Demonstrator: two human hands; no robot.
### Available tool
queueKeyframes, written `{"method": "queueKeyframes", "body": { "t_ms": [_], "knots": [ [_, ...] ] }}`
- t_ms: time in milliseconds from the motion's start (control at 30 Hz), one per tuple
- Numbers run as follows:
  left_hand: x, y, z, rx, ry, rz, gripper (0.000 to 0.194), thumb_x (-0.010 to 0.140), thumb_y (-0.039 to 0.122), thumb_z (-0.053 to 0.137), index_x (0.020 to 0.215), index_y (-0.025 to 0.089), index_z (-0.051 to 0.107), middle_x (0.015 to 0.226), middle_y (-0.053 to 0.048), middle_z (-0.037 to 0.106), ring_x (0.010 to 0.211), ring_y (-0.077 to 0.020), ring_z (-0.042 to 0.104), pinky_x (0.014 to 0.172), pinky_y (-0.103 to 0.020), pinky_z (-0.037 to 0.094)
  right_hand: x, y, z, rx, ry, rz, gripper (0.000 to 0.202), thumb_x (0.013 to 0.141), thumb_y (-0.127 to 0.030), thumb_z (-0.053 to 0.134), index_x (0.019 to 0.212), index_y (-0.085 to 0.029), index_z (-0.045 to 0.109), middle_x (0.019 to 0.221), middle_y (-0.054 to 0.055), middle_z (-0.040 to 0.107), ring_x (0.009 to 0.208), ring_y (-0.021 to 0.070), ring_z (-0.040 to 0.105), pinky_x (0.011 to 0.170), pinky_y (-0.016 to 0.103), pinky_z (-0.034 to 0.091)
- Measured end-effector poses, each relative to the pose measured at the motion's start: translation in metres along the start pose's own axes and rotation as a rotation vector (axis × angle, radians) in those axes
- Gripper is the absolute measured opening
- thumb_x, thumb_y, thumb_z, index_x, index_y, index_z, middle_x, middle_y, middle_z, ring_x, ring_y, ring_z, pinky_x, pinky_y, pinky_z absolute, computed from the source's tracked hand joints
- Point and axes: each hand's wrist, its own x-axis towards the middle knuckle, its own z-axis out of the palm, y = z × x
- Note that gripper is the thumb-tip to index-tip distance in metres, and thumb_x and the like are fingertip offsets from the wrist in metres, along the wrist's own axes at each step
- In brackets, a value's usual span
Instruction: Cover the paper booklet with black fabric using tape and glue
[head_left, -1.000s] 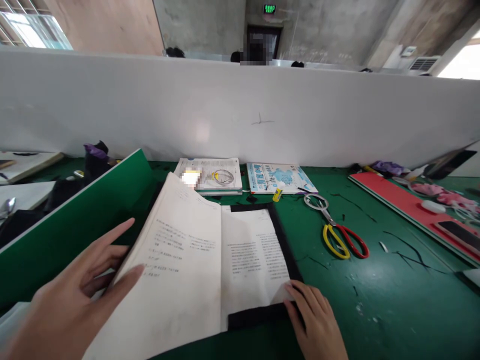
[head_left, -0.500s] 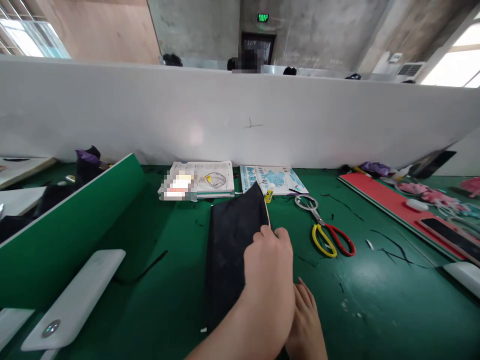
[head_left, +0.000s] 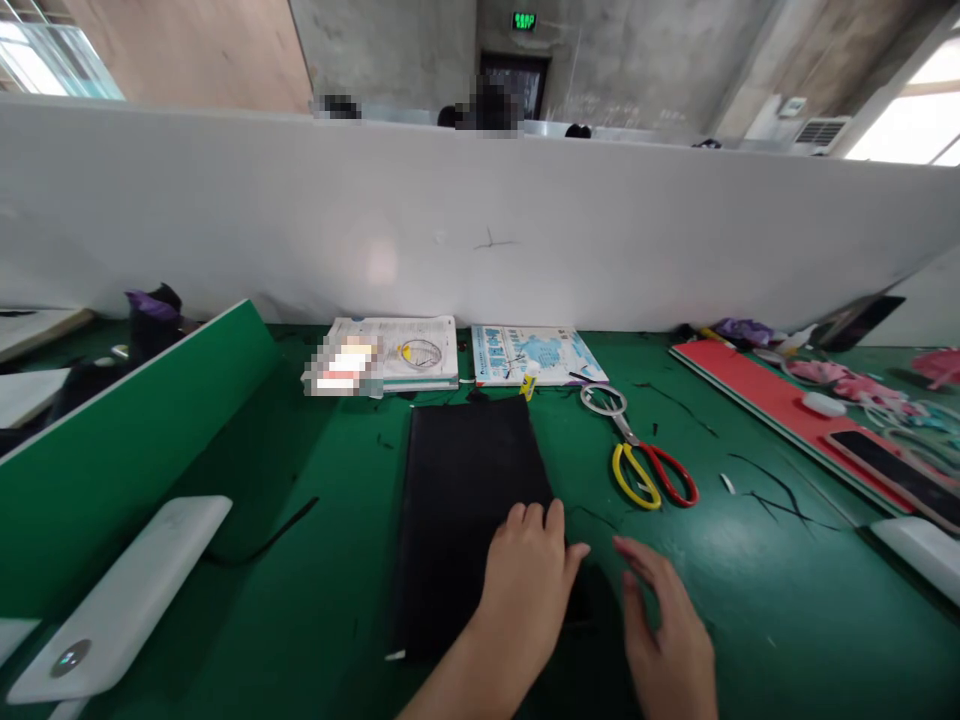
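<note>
A flat black rectangular piece [head_left: 469, 470], like a book in a dark cover, lies on the green table [head_left: 322, 620] in front of me. Small white bits show at its left corners. My left hand [head_left: 529, 565] rests on its right side, fingers flat over the edge and thumb spread outward. Under that hand the lower right part is hidden. To the right, apart from the black piece, my right hand [head_left: 667, 620] hovers with fingers and thumb parted and nothing between them. Scissors [head_left: 637, 450] with one yellow and one red handle lie beyond my right hand.
Behind the black piece are an open book [head_left: 420, 355], a blue-and-white booklet [head_left: 536, 355] and a small yellow glue stick [head_left: 529, 382]. A green board [head_left: 150, 400] and a white device [head_left: 127, 600] stand left. A red board [head_left: 750, 390] carries a phone [head_left: 892, 465]. A white partition [head_left: 420, 220] rises behind.
The raised right edge of the black piece has come down flat. My left hand has lowered from that edge onto the cover, and my right hand has drawn away to the right and opened.
</note>
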Motion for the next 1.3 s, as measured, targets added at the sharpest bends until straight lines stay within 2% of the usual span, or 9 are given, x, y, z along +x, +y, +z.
{"method": "queueKeyframes", "body": {
  "t_ms": [133, 300, 433, 567, 767, 900, 1000, 1167, 1300],
  "knots": [
    [-0.039, -0.018, 0.027, 0.133, 0.179, 0.248, 0.053, 0.093, 0.045, 0.047, 0.139, 0.018, 0.045, 0.148, -0.012, 0.042, 0.137, -0.0328, 0.036, 0.107, -0.057, 0.039, 0.072, 0.007, 0.001, 0.068, -0.181, -0.086, 0.033, 0.097, -0.03, 0.035, 0.117, -0.021, 0.06, 0.116, 0.009, 0.067, 0.108, 0.0216, 0.063, 0.091, 0.037, 0.052],
    [-0.063, -0.005, 0.057, 0.188, 0.158, 0.332, 0.063, 0.091, 0.051, 0.045, 0.144, 0.016, 0.039, 0.152, -0.013, 0.034, 0.14, -0.0341, 0.031, 0.103, -0.061, 0.04, 0.158, -0.012, 0.069, 0.073, -0.438, -0.376, 0.042, 0.097, -0.027, 0.034, 0.129, -0.014, 0.057, 0.14, 0.012, 0.052, 0.134, 0.0232, 0.043, 0.114, 0.042, 0.032],
    [-0.068, 0.007, 0.07, 0.19, 0.194, 0.301, 0.072, 0.089, 0.059, 0.041, 0.142, 0.01, 0.042, 0.15, -0.015, 0.036, 0.139, -0.0351, 0.032, 0.102, -0.061, 0.04, 0.172, -0.014, 0.128, 0.072, -0.564, -0.412, 0.048, 0.095, -0.03, 0.04, 0.135, -0.005, 0.051, 0.148, 0.018, 0.04, 0.14, 0.028, 0.033, 0.117, 0.048, 0.023],
    [-0.07, 0.008, 0.072, 0.15, 0.202, 0.288, 0.07, 0.091, 0.061, 0.034, 0.139, 0.011, 0.047, 0.148, -0.012, 0.041, 0.139, -0.033, 0.034, 0.105, -0.057, 0.038, 0.165, -0.004, 0.152, 0.096, -0.571, -0.356, 0.052, 0.096, -0.034, 0.036, 0.14, -0.007, 0.044, 0.15, 0.016, 0.036, 0.142, 0.0264, 0.029, 0.117, 0.048, 0.023],
    [-0.077, -0.016, 0.04, 0.075, 0.204, 0.404, 0.067, 0.092, 0.055, 0.04, 0.145, 0.013, 0.037, 0.149, -0.013, 0.04, 0.138, -0.0305, 0.037, 0.109, -0.053, 0.036, 0.158, 0.011, 0.128, 0.09, -0.459, -0.166, 0.052, 0.097, -0.038, 0.034, 0.14, -0.009, 0.045, 0.145, 0.017, 0.044, 0.138, 0.0272, 0.037, 0.113, 0.049, 0.031],
    [-0.078, -0.054, 0.006, -0.062, 0.282, 0.181, 0.043, 0.095, 0.033, 0.044, 0.136, 0.019, 0.049, 0.139, -0.009, 0.054, 0.132, -0.0251, 0.046, 0.111, -0.05, 0.038, 0.139, 0.02, 0.099, 0.088, -0.464, -0.084, 0.04, 0.095, -0.04, 0.04, 0.108, -0.018, 0.07, 0.127, 0.013, 0.063, 0.131, 0.0297, 0.046, 0.108, 0.051, 0.039],
    [-0.07, -0.073, -0.008, -0.165, 0.257, 0.044, 0.037, 0.096, 0.03, 0.042, 0.13, 0.022, 0.053, 0.135, -0.006, 0.058, 0.13, -0.0229, 0.049, 0.106, -0.046, 0.045, 0.128, 0.016, 0.083, 0.188, -0.49, -0.053, 0.036, 0.093, -0.042, 0.044, 0.102, -0.023, 0.073, 0.127, 0.007, 0.063, 0.136, 0.0272, 0.04, 0.108, 0.049, 0.039],
    [-0.057, -0.069, -0.015, -0.344, 0.202, -0.016, 0.038, 0.097, 0.034, 0.041, 0.132, 0.025, 0.052, 0.138, -0.005, 0.054, 0.133, -0.023, 0.044, 0.109, -0.047, 0.042, 0.126, -0.007, 0.065, 0.437, -0.532, 0.053, 0.041, 0.09, -0.051, 0.047, 0.107, -0.024, 0.073, 0.123, 0.007, 0.066, 0.131, 0.0291, 0.047, 0.109, 0.049, 0.036],
    [-0.044, -0.064, -0.016, -0.651, 0.157, -0.197, 0.048, 0.096, 0.04, 0.042, 0.141, 0.027, 0.04, 0.136, -0.008, 0.055, 0.125, -0.0223, 0.053, 0.104, -0.043, 0.046, 0.12, -0.027, 0.055, 0.906, -0.772, 0.223, 0.049, 0.092, -0.055, 0.045, 0.121, -0.02, 0.064, 0.116, 0.01, 0.069, 0.112, 0.0259, 0.063, 0.099, 0.047, 0.046]
  ]
}}
